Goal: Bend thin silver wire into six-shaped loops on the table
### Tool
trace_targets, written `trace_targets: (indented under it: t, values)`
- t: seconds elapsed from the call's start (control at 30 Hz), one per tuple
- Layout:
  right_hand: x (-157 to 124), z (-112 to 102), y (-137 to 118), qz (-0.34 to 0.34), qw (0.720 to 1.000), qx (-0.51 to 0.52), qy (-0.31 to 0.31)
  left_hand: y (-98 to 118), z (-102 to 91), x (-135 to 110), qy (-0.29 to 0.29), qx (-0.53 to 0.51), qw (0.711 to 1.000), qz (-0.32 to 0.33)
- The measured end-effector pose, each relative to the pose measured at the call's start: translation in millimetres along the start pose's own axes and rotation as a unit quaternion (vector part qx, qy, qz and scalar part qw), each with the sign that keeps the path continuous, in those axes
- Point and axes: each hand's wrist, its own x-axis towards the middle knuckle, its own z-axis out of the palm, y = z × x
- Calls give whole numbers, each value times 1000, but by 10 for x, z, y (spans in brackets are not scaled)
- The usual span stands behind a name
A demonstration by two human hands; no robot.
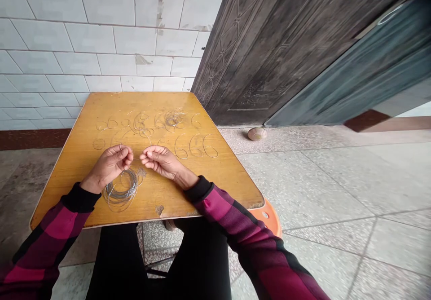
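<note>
A thin piece of wire (150, 141) runs between my hands, with faint curves rising above the fingers. My left hand (113, 163) is closed in a pinch on its left part. Facing it, my right hand (163, 161) pinches the wire on the other side, a small gap away. Just below the left hand lies a loose coil of silvery wire (121, 188) on the wooden table (208, 187). Beyond the hands are several bent wire shapes curled like a figure six (210, 147), set out in rows. A denser tangle of wire (174, 118) lies farther back.
A white tiled wall (97, 44) stands behind the table, and a dark carved door (256, 57) is at the right. An orange stool (269, 214) shows under the table's right front corner. A roundish object (257, 133) rests on the floor near the door.
</note>
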Motion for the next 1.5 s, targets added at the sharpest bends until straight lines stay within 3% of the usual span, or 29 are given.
trace_targets:
  t: [0.23,0.73,0.83,1.0,1.13,1.27,1.5]
  values:
    - [-20,-13,-40,-21,999,14,25,163,-172,41,35,-119,992,35]
    - [-71,69,-24,-25,998,-1,63,538,-410,28,156,-163,961,159]
    - [-65,81,-41,-34,995,18,90,472,-382,35,161,-130,967,151]
    - [-25,97,5,-57,992,58,94,115,-66,6,74,11,997,28]
    - [15,122,115,-42,995,59,75,-70,77,7,69,10,997,27]
    - [24,143,181,-35,996,48,61,-34,12,40,81,-33,996,34]
    - [-29,190,145,-35,997,26,69,256,-168,58,142,-137,977,79]
